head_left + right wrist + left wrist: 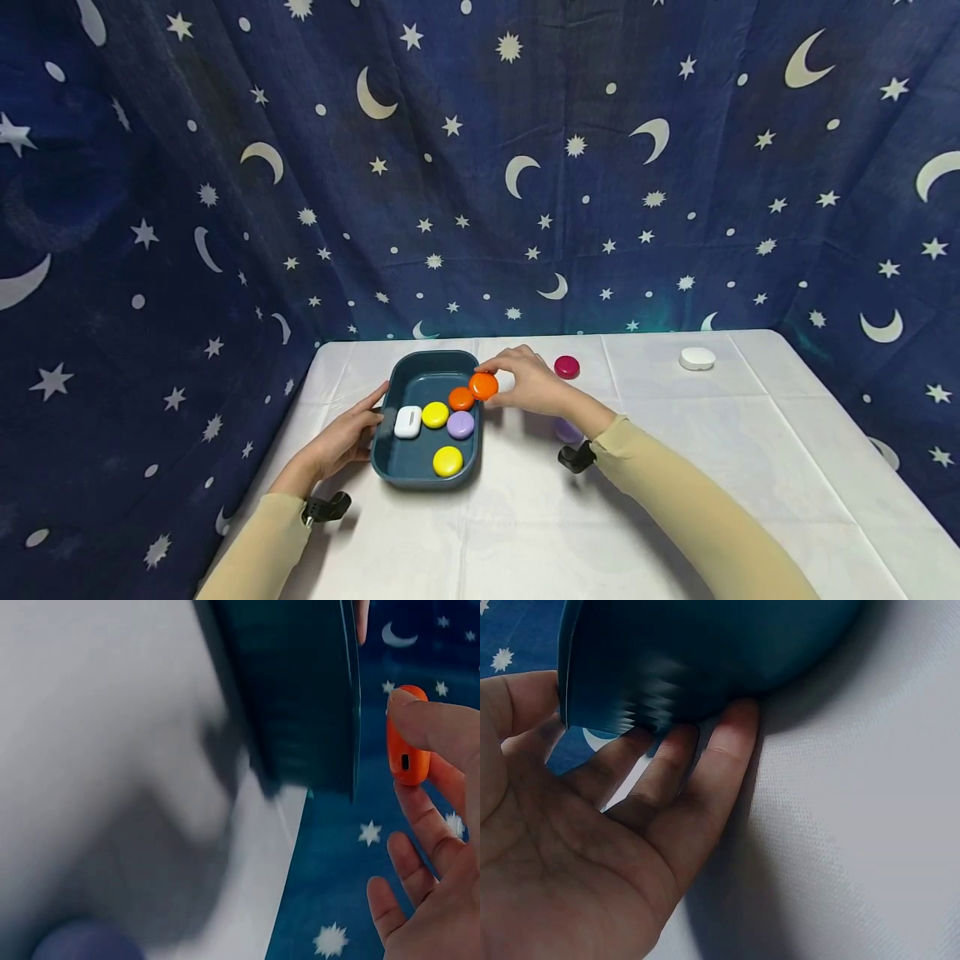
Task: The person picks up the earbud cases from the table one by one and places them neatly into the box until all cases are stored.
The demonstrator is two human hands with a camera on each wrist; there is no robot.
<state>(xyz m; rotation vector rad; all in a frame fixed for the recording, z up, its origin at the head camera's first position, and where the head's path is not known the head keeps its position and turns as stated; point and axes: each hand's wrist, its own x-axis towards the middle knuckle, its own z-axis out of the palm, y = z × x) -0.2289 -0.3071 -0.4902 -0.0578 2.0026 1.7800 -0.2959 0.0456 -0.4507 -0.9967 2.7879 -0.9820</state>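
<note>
My right hand (528, 383) pinches a glossy orange earbud case (483, 385) between thumb and fingers, over the right rim of a dark teal tray (427, 482). The right wrist view shows a small dark port on the edge of this orange case (407, 742). My left hand (348, 437) holds the tray's left side, thumb at the rim; its other fingers (724, 750) lie against the outer wall. Inside the tray sit another orange case (461, 399), two yellow cases (435, 415), a lilac case (461, 425) and a white rounded-square case (407, 422).
A dark red case (567, 367) lies on the white-covered table (525, 525) beyond my right wrist. Below that forearm a lilac case (567, 431) is partly hidden. A white case (505, 381) shows behind my right hand, and a white oval case (697, 358) lies far right.
</note>
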